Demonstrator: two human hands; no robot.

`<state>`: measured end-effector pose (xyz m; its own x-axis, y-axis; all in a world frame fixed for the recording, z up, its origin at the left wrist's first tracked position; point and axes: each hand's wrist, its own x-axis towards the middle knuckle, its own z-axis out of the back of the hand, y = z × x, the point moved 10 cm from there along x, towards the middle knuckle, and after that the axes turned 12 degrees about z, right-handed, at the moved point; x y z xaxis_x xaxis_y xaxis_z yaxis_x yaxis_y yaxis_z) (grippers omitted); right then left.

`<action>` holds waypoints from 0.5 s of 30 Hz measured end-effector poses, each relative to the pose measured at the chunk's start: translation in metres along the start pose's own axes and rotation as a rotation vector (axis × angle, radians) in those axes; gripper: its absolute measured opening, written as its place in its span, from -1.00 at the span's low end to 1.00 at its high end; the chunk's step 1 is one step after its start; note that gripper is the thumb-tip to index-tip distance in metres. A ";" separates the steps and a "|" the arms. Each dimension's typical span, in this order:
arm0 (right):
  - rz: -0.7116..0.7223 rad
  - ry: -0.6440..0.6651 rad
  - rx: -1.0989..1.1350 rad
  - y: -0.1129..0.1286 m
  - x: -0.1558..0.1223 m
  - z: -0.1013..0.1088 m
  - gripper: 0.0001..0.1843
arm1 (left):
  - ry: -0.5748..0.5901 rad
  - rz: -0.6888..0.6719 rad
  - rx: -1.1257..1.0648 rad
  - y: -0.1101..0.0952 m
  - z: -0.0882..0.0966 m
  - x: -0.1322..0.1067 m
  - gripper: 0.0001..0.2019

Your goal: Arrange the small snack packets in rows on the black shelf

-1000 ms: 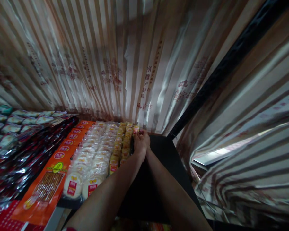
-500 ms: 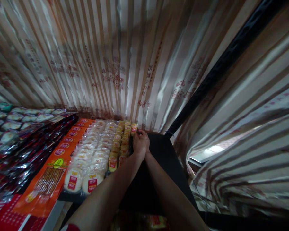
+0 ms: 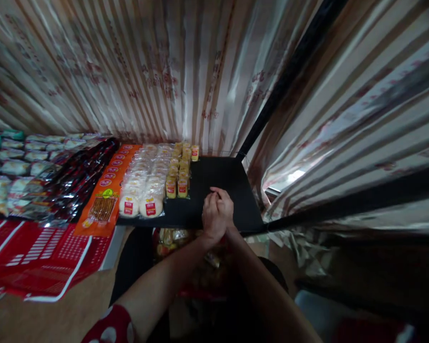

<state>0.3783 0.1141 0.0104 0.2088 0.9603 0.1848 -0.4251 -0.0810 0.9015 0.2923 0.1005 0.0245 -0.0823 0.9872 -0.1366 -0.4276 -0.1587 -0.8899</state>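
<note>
My left hand (image 3: 211,216) and my right hand (image 3: 226,205) are pressed together above the front part of a black shelf (image 3: 214,174). Their fingers are curled in, hiding whatever lies between them, if anything. Left of my hands stand rows of small yellow snack packs (image 3: 182,186) with red labels. A single yellow pack (image 3: 195,152) stands at the back, right of those rows. Below my wrists is a dim container of packaged snacks (image 3: 173,237), partly covered by my forearms.
Round white packaged crackers (image 3: 151,206), orange stick-snack bags (image 3: 105,207), dark shiny packs (image 3: 67,190) and white packs (image 3: 16,166) line the shelf leftward. A red-and-white bag (image 3: 53,257) is below its edge. Striped curtain (image 3: 196,81) and a black post (image 3: 275,100) enclose the shelf.
Both hands have drawn back from beside the rear yellow pack to the shelf's front part, still together. That pack stays standing at the back. The view has tilted lower, showing the container below.
</note>
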 end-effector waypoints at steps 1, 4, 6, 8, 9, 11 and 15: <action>0.025 -0.015 -0.009 0.004 -0.015 0.003 -0.61 | 0.017 -0.046 0.021 0.001 0.005 -0.017 -0.62; 0.181 -0.071 -0.067 0.018 -0.061 0.012 -0.66 | 0.088 -0.172 0.056 0.008 0.016 -0.064 -0.62; 0.275 -0.096 -0.111 0.020 -0.091 0.014 -0.66 | 0.133 -0.179 0.090 0.023 0.021 -0.086 -0.62; 0.306 -0.058 -0.138 0.010 -0.117 0.006 -0.65 | 0.214 -0.183 0.135 0.039 0.019 -0.103 -0.63; 0.288 -0.031 -0.169 0.001 -0.128 0.000 -0.64 | 0.254 -0.165 0.157 0.050 0.017 -0.108 -0.63; 0.210 0.066 -0.246 -0.021 -0.143 -0.017 -0.61 | 0.306 -0.085 0.201 0.075 0.014 -0.110 -0.65; 0.063 0.281 -0.382 -0.052 -0.153 -0.060 -0.55 | 0.219 0.205 0.194 0.139 0.028 -0.090 -0.68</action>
<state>0.3157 -0.0124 -0.0886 -0.0519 0.9959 0.0737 -0.7333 -0.0881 0.6742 0.2154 -0.0107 -0.0746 0.0020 0.9109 -0.4127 -0.5869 -0.3331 -0.7380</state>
